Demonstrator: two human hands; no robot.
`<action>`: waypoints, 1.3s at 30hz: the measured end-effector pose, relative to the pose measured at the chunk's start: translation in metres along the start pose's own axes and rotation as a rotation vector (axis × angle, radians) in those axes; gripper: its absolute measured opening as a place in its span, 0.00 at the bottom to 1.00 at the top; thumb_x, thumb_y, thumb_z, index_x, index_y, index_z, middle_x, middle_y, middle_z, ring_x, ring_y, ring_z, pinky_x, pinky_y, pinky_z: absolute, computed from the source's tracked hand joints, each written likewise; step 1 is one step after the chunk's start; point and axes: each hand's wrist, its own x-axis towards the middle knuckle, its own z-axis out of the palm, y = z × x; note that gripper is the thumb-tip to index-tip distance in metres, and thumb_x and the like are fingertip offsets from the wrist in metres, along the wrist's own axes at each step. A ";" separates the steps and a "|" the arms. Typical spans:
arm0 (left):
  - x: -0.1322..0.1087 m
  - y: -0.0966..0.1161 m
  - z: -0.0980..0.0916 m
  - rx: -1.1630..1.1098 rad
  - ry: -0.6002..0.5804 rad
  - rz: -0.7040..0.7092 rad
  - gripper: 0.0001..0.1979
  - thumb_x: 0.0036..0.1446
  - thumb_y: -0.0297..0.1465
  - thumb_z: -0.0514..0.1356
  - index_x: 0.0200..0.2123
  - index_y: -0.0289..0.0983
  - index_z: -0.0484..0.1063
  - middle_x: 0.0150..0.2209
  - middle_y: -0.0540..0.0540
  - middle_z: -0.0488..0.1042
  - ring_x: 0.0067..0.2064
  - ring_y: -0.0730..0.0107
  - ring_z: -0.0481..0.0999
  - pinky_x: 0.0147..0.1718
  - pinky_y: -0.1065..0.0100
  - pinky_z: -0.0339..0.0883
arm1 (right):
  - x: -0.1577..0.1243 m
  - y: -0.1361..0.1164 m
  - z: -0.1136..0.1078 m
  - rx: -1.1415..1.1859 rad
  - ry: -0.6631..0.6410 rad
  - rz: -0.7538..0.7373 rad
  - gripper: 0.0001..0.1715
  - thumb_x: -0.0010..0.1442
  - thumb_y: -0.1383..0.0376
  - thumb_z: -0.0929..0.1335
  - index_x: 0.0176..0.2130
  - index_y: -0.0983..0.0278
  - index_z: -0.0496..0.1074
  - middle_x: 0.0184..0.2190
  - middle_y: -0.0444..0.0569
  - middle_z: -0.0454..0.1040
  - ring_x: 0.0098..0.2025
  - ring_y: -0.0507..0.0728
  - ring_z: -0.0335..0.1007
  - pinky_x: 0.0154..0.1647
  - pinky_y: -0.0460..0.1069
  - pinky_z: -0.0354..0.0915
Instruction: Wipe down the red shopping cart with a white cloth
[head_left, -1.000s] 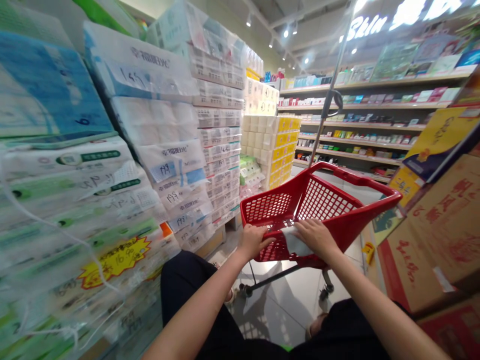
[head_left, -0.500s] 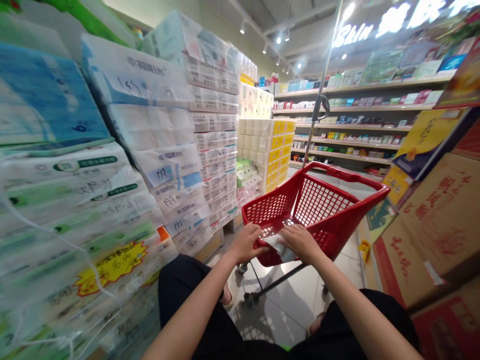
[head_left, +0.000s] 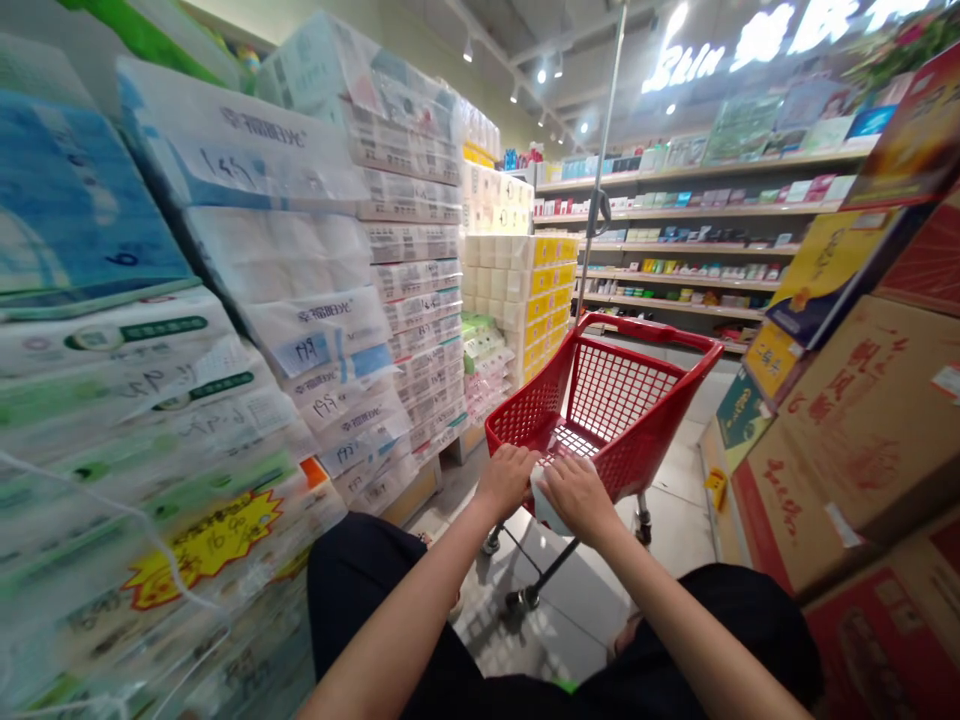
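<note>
In front of my legs stands a red shopping cart (head_left: 622, 400) with a lattice basket and a tall thin pole (head_left: 598, 195) rising behind it. My left hand (head_left: 508, 482) grips the cart's near rim, its fingers curled over the edge. Close beside it, my right hand (head_left: 579, 497) presses a white cloth (head_left: 550, 508) against the same rim, fingers bent over it. The cloth hangs partly below that hand, and the rim beneath is hidden there. Nothing large shows inside the basket.
Stacked tissue packs (head_left: 315, 330) rise close on the left, with a yellow price tag (head_left: 206, 545). Cardboard boxes (head_left: 862, 430) line the right side. Stocked shelves (head_left: 690, 210) run across the back. Tiled floor (head_left: 679, 510) lies under the cart.
The cart has swung round, its far end shifting left in view. My right hand has moved left, closer to my left hand, with the cloth still under it.
</note>
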 end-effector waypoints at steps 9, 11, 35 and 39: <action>0.000 -0.020 -0.006 -0.168 -0.040 0.183 0.27 0.56 0.43 0.62 0.56 0.45 0.62 0.50 0.47 0.69 0.54 0.62 0.66 0.59 0.57 0.53 | -0.030 0.021 -0.008 0.031 0.026 -0.049 0.14 0.67 0.57 0.60 0.34 0.62 0.67 0.33 0.48 0.70 0.39 0.57 0.61 0.48 0.52 0.52; -0.003 -0.037 -0.012 -0.142 -0.009 0.154 0.27 0.52 0.44 0.65 0.53 0.44 0.65 0.51 0.46 0.68 0.57 0.60 0.63 0.63 0.54 0.46 | -0.036 0.028 -0.012 0.038 0.026 -0.053 0.15 0.67 0.57 0.60 0.33 0.62 0.66 0.32 0.48 0.70 0.39 0.57 0.61 0.48 0.52 0.53; -0.008 -0.006 0.000 -0.189 0.018 0.061 0.11 0.51 0.35 0.64 0.37 0.40 0.67 0.39 0.47 0.71 0.45 0.61 0.68 0.63 0.48 0.46 | -0.017 -0.012 0.010 -0.110 -0.006 0.077 0.17 0.69 0.57 0.58 0.35 0.63 0.68 0.30 0.49 0.72 0.30 0.53 0.66 0.30 0.49 0.52; -0.008 0.001 0.001 -0.209 0.028 0.074 0.15 0.50 0.39 0.67 0.36 0.40 0.66 0.39 0.48 0.71 0.45 0.63 0.67 0.63 0.51 0.46 | -0.049 0.023 -0.010 -0.067 0.011 0.010 0.15 0.68 0.57 0.59 0.36 0.63 0.69 0.32 0.49 0.73 0.33 0.54 0.67 0.36 0.49 0.56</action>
